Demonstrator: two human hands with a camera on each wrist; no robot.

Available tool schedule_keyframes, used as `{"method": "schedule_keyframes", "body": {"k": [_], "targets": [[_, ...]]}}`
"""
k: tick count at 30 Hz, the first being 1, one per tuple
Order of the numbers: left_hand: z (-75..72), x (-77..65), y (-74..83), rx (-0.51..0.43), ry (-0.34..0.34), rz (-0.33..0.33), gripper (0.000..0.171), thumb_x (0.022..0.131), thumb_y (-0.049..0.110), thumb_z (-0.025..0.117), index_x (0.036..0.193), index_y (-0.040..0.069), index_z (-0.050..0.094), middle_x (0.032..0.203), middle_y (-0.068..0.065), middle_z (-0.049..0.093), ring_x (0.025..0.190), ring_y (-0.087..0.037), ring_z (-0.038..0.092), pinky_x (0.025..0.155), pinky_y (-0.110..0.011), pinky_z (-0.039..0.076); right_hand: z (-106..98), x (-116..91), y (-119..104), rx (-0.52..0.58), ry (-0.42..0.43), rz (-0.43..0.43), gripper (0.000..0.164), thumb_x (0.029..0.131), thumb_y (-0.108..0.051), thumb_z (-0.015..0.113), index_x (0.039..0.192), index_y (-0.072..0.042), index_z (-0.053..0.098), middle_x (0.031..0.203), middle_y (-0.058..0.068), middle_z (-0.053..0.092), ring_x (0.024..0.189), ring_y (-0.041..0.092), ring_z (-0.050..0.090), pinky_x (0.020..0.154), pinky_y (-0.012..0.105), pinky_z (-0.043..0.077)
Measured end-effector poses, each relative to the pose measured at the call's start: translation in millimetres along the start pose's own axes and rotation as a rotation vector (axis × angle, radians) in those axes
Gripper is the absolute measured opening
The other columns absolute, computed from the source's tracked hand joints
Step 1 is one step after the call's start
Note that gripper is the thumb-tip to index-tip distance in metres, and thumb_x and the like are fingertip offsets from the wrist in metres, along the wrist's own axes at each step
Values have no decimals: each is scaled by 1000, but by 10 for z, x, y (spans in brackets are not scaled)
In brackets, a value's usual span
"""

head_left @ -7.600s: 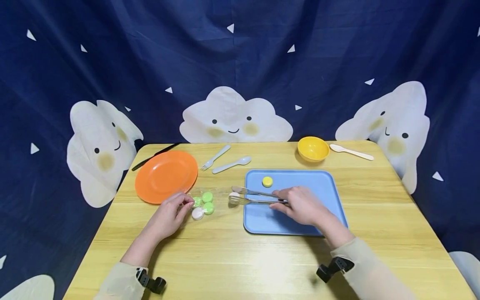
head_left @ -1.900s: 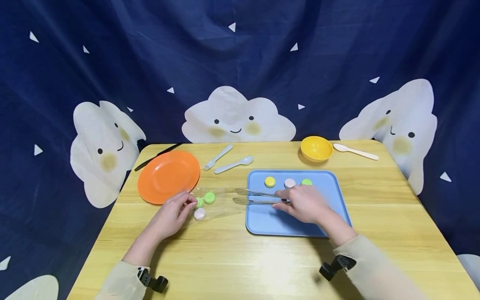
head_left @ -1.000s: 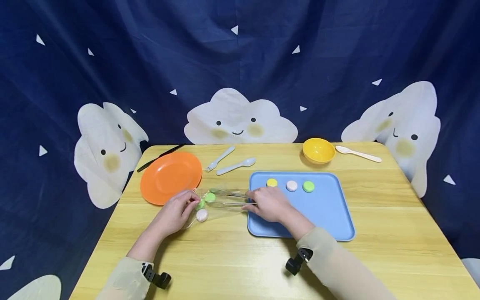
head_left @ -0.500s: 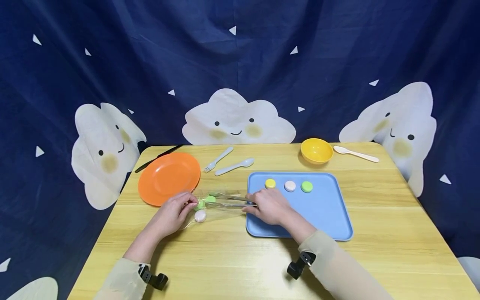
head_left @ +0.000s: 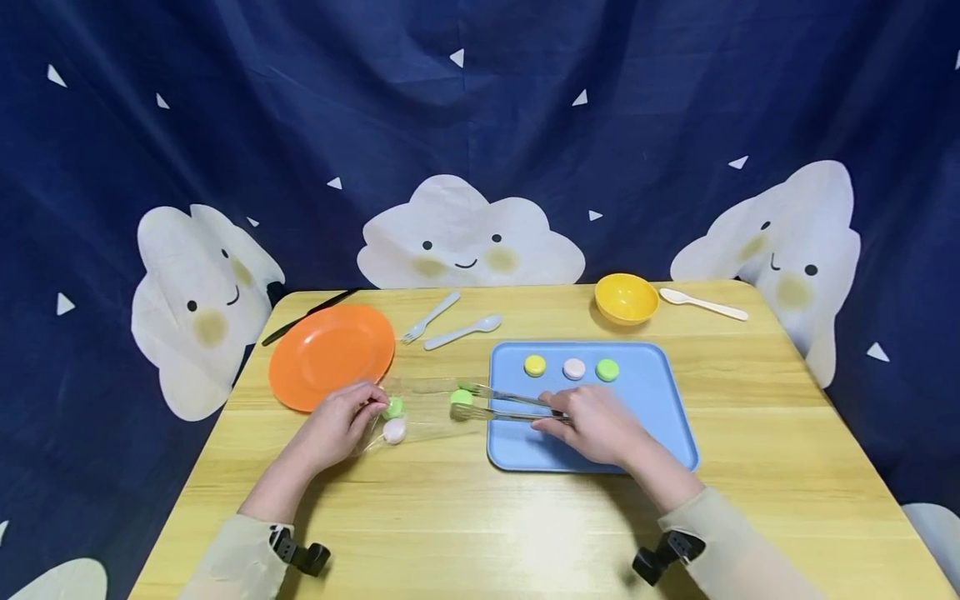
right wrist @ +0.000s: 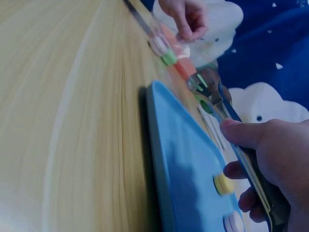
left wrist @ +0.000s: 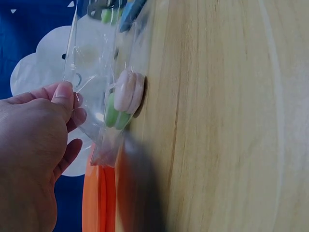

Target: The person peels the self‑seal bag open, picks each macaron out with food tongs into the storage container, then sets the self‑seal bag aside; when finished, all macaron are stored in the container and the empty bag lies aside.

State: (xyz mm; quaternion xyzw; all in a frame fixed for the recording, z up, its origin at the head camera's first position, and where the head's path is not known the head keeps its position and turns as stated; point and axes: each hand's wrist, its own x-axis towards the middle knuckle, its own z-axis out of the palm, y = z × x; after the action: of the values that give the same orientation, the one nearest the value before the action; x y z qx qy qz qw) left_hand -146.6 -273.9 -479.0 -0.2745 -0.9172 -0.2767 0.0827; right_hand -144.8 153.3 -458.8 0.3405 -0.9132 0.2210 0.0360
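My left hand (head_left: 337, 423) pinches the edge of a clear plastic bag (head_left: 431, 427) lying at the middle left of the table. Inside it, near my fingers, sit a green macaron (head_left: 393, 407) and a pale pink macaron (left wrist: 128, 92). Metal tongs (head_left: 521, 417), gripped by my right hand (head_left: 596, 427), reach leftward over the tray's edge. Between their tips is another green macaron (head_left: 460, 402), at the bag's right-hand end. On the blue tray (head_left: 592, 450) a yellow macaron (head_left: 535, 365), a pale pink one and a green one stand in a row at the back.
An orange plate (head_left: 330, 354) lies at the left, with a black knife (head_left: 285, 329) behind it. A pale fork (head_left: 431, 317) and spoon (head_left: 461, 333) lie at the back middle. The yellow bowl (head_left: 627, 298) and white spoon (head_left: 705, 304) are at the back right.
The pale pink and green macarons have come onto the tray since the oldest frame. Within the last half second, the tongs drew another green macaron rightward through the bag. My left hand stays put.
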Motion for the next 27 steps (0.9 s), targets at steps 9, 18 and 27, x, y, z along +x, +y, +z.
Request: {"method": "schedule_keyframes", "body": {"k": [9,18,27], "targets": [[-13,26,-2,-24,-18,-42,3,102,10,72,100,13,71,98,9,65,102,-14,67,104,-46,53,-241,-400,240,-47,40,68,23,97,-41,79,85,-29,63,64,-20,40,55,3,40,48,25,30],[19,10,14,-33,-10,-64,5,101,8,73,102,13,72,99,9,65,99,-15,67,104,-48,53,-330,-679,415,-119,38,111,20,96,-42,79,88,-27,69,64,-21,43,58,3,44,48,26,32],[38,-1,17,-35,20,-45,2,103,10,71,104,11,73,100,9,66,94,-12,65,87,-42,58,-327,-766,509,-134,25,147,25,95,-44,80,100,-20,78,79,-14,66,63,6,56,51,30,42]]}}
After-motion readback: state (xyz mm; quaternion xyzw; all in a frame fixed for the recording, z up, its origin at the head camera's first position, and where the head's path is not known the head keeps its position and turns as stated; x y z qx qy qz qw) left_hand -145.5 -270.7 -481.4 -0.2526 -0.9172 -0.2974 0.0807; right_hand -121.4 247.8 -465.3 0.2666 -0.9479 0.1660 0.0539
